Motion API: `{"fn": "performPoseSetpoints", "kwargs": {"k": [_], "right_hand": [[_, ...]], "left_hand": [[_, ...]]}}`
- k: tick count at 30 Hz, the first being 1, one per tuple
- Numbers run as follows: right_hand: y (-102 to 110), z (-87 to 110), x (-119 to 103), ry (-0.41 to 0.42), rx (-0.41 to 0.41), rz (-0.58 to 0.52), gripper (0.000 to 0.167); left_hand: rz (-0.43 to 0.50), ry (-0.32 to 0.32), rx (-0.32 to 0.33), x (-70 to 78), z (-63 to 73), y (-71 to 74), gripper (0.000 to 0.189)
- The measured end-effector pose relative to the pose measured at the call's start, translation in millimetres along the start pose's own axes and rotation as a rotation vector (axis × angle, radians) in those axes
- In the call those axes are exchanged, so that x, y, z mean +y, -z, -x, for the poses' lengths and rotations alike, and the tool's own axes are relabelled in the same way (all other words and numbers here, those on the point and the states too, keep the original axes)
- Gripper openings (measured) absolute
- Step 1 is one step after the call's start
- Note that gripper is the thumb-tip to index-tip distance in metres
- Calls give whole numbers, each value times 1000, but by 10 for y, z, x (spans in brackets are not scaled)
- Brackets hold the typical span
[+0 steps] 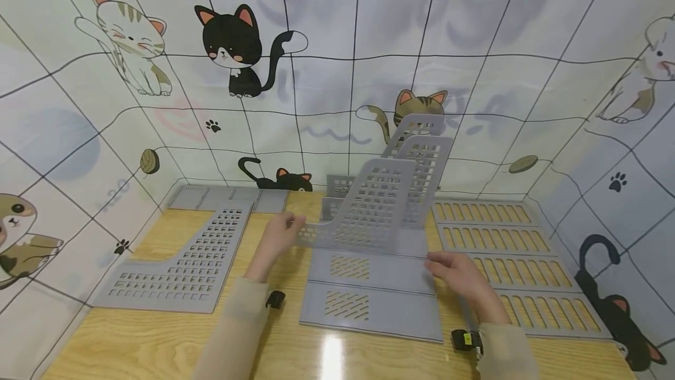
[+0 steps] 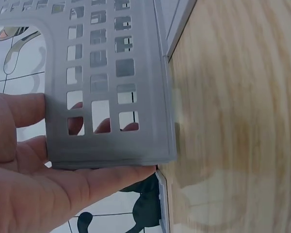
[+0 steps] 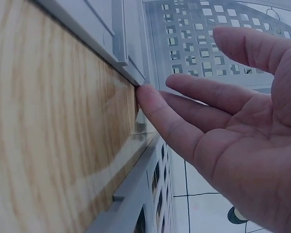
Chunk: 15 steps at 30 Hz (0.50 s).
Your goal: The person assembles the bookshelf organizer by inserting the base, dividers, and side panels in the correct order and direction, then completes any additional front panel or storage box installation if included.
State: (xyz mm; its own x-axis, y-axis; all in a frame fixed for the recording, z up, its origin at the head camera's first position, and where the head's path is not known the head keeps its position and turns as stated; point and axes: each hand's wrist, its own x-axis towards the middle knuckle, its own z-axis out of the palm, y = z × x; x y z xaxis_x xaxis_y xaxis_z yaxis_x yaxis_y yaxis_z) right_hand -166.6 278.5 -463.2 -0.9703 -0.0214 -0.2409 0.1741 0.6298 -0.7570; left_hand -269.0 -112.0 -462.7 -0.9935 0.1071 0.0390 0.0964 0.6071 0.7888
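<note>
The perforated gray divider (image 1: 369,207) closest to me stands upright across the slotted gray base panel (image 1: 371,286), in the middle of the table. Its tall end is on the right, and its low end juts slightly past the base's left edge. I cannot tell whether its lower edge is seated in the base.

My left hand (image 1: 278,238) holds that low end; through the square holes I see my fingertips behind the plastic, and one finger lies along its end edge. My right hand (image 1: 460,276) has its fingers fairly straight and the thumb spread away, with a fingertip touching the base's right edge.

Just beyond stand two more upright dividers, the middle one (image 1: 432,181) and the far one (image 1: 416,122), shaped alike and rising to the right.

Left of the base, a matching perforated side panel (image 1: 195,263) lies flat, with a narrow gray panel (image 1: 227,197) at the far left edge. To the right lies a large slatted panel (image 1: 506,256) with four rows of slots.

All this is on a wood-grain table (image 1: 158,342). Pale sleeves (image 1: 237,324) cover my arms, and small black wrist cameras (image 1: 275,299) sit at my wrists. Around the table's far side and both flanks hangs a grid-lined cat-print backdrop (image 1: 327,28).
</note>
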Motion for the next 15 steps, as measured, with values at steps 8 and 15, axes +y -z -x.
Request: {"fn": "performPoseSetpoints", "kwargs": {"k": [8, 15], "right_hand": [[-6, -19, -12, -3, 7, 24, 50], [-16, -8, -1, 31, 11, 9, 43]], "left_hand": [[20, -37, -9, 5, 11, -31, 36], [47, -84, -118, 96, 32, -185, 33]]}}
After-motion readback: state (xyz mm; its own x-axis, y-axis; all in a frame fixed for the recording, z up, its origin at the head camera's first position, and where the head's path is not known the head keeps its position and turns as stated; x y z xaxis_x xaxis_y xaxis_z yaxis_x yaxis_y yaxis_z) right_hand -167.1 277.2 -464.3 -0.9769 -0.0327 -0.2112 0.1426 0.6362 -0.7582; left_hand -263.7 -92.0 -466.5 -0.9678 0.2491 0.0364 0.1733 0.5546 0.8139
